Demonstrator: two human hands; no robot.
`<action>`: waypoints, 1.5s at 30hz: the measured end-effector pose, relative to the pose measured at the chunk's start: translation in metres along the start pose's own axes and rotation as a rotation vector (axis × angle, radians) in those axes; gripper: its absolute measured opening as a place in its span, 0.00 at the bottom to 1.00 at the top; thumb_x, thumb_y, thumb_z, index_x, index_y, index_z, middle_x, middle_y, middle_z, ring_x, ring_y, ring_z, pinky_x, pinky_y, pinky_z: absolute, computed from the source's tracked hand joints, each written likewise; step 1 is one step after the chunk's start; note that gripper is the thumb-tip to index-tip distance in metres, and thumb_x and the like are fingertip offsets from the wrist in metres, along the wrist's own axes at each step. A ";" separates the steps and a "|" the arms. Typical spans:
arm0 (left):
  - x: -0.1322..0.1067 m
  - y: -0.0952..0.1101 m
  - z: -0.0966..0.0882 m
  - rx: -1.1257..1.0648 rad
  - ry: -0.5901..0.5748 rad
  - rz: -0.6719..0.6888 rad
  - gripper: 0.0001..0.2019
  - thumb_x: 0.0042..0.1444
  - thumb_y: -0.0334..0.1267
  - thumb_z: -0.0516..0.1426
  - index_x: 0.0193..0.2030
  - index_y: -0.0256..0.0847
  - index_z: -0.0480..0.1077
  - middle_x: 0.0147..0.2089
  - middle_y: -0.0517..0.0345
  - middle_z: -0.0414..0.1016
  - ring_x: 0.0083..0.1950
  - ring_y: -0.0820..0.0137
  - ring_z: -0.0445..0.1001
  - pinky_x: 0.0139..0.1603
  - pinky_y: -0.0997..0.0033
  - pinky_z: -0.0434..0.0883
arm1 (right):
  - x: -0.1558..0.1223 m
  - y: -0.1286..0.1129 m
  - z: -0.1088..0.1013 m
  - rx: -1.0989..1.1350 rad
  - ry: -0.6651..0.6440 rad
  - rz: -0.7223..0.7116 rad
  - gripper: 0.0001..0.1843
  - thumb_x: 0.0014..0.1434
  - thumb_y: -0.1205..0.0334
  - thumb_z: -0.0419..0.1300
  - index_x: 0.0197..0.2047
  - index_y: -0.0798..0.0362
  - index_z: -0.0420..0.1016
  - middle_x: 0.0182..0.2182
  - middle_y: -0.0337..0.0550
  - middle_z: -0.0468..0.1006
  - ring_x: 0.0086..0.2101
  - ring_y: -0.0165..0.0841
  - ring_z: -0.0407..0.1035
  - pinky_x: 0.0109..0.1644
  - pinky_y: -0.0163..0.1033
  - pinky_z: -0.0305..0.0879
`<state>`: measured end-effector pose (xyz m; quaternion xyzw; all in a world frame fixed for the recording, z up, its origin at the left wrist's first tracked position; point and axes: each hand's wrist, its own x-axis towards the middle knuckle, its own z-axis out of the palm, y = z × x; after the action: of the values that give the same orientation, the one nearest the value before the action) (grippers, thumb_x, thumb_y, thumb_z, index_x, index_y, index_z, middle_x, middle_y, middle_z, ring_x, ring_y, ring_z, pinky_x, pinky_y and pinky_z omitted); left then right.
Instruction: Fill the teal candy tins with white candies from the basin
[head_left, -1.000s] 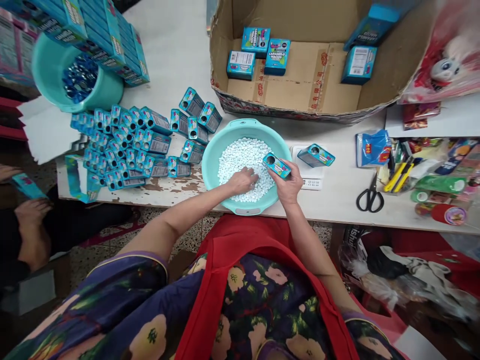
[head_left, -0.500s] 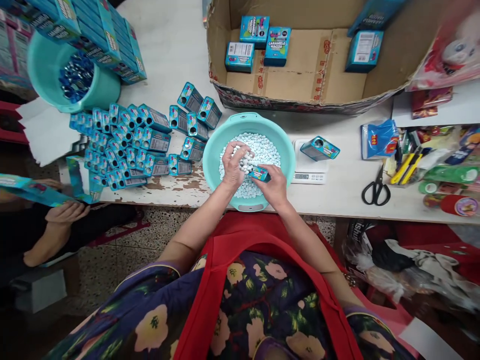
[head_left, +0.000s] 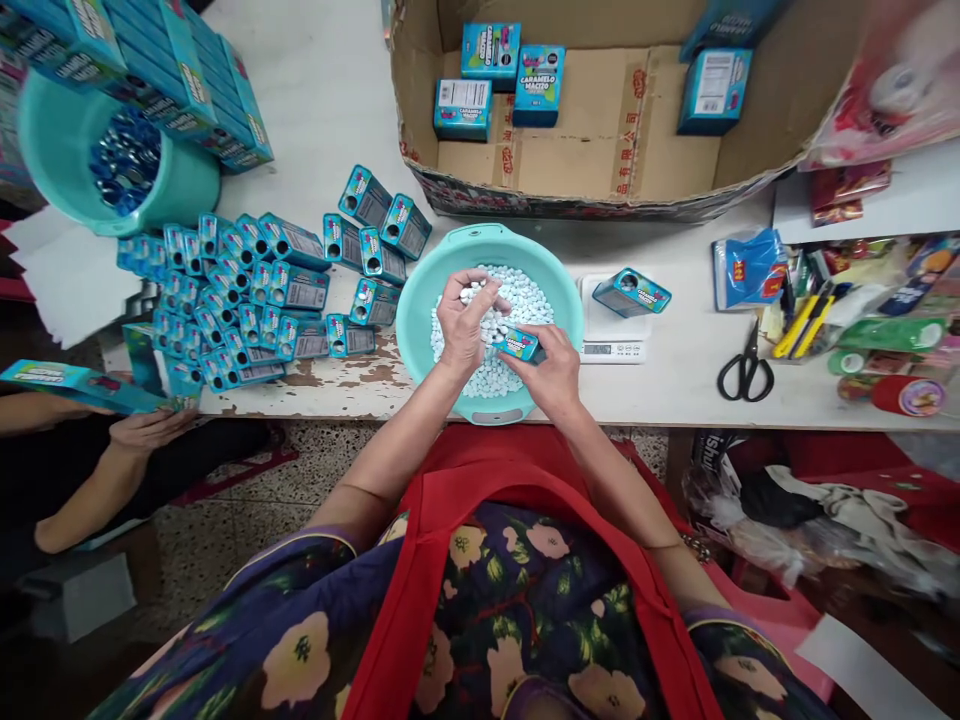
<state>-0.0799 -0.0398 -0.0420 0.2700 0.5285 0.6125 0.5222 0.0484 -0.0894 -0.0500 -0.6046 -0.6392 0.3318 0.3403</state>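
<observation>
A turquoise basin (head_left: pixel 416 300) full of small white candies (head_left: pixel 525 290) stands in front of me. Over it, my left hand (head_left: pixel 463 320) is curled round a heap of these candies. My right hand (head_left: pixel 553 372) grips a small blue candy box (head_left: pixel 520 344), tilted with its end toward the left hand's candies. Some candies lie between my left thumb and that end of the box. Right of the basin, another blue box (head_left: pixel 631 292) rests on a white digital scale (head_left: pixel 615 350); its display is too blurred to read surely.
Many blue boxes (head_left: pixel 300 290) with round holes crowd the table on the left. Behind them is a bucket (head_left: pixel 180 190) of blue pieces. A cardboard carton (head_left: pixel 585 160) holds several boxes. Scissors (head_left: pixel 745 378) lie right. A co-worker's hand (head_left: pixel 154 428) holds blue packaging at left.
The view has shifted slightly, so the table things sit further left. My hands stay over the basin, with the box still held against the candies. The co-worker's packaging has moved a little.
</observation>
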 end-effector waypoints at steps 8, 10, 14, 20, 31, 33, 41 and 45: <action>-0.003 0.010 0.005 0.015 -0.060 0.013 0.16 0.52 0.49 0.64 0.39 0.42 0.66 0.33 0.63 0.74 0.24 0.78 0.72 0.26 0.76 0.69 | -0.002 0.001 0.002 0.068 0.005 -0.002 0.17 0.51 0.57 0.70 0.45 0.47 0.77 0.38 0.41 0.78 0.42 0.41 0.73 0.48 0.46 0.67; -0.002 0.009 0.005 0.005 -0.067 0.021 0.16 0.52 0.49 0.64 0.38 0.42 0.66 0.30 0.64 0.72 0.22 0.79 0.71 0.24 0.77 0.67 | -0.002 0.002 0.003 0.093 -0.002 0.001 0.17 0.51 0.57 0.70 0.45 0.48 0.77 0.38 0.41 0.78 0.42 0.41 0.73 0.47 0.46 0.67; -0.002 0.007 0.004 -0.003 -0.075 0.017 0.15 0.52 0.49 0.63 0.35 0.42 0.66 0.26 0.66 0.69 0.20 0.80 0.67 0.22 0.77 0.64 | -0.001 0.002 0.004 0.101 0.001 0.011 0.16 0.52 0.57 0.69 0.45 0.47 0.77 0.38 0.41 0.79 0.42 0.40 0.73 0.48 0.46 0.67; -0.003 0.008 0.008 0.014 -0.004 0.020 0.16 0.54 0.51 0.62 0.30 0.41 0.64 0.20 0.68 0.64 0.19 0.80 0.63 0.21 0.78 0.62 | 0.002 0.001 0.002 0.115 0.025 0.005 0.16 0.52 0.58 0.69 0.44 0.48 0.77 0.38 0.41 0.79 0.42 0.40 0.73 0.48 0.45 0.68; -0.001 0.006 0.015 -0.018 0.008 0.024 0.22 0.53 0.56 0.62 0.26 0.41 0.61 0.18 0.69 0.60 0.16 0.82 0.56 0.15 0.78 0.53 | 0.000 -0.004 -0.002 0.112 -0.014 0.056 0.16 0.51 0.60 0.69 0.44 0.48 0.78 0.38 0.41 0.79 0.42 0.40 0.73 0.48 0.45 0.67; -0.004 0.007 0.016 -0.011 -0.028 0.004 0.22 0.53 0.56 0.62 0.26 0.41 0.61 0.18 0.69 0.60 0.15 0.82 0.55 0.14 0.78 0.52 | -0.001 -0.004 -0.004 0.124 0.017 0.063 0.16 0.50 0.60 0.69 0.44 0.48 0.78 0.38 0.41 0.79 0.42 0.40 0.73 0.49 0.45 0.67; 0.006 0.006 0.003 0.013 -0.021 -0.071 0.20 0.58 0.57 0.57 0.28 0.42 0.64 0.20 0.65 0.63 0.17 0.79 0.58 0.15 0.79 0.55 | -0.002 -0.001 -0.010 0.189 0.012 0.110 0.18 0.49 0.57 0.70 0.45 0.47 0.78 0.40 0.41 0.79 0.43 0.40 0.73 0.50 0.46 0.68; 0.021 0.004 -0.030 0.369 -0.270 -0.104 0.17 0.54 0.55 0.61 0.35 0.43 0.73 0.42 0.52 0.78 0.42 0.67 0.76 0.33 0.73 0.72 | -0.006 0.005 -0.016 0.233 0.032 0.107 0.21 0.48 0.54 0.72 0.46 0.46 0.78 0.42 0.41 0.79 0.45 0.39 0.73 0.52 0.47 0.69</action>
<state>-0.1147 -0.0305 -0.0519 0.4128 0.5698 0.4362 0.5609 0.0648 -0.0949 -0.0452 -0.5994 -0.5576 0.4117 0.4003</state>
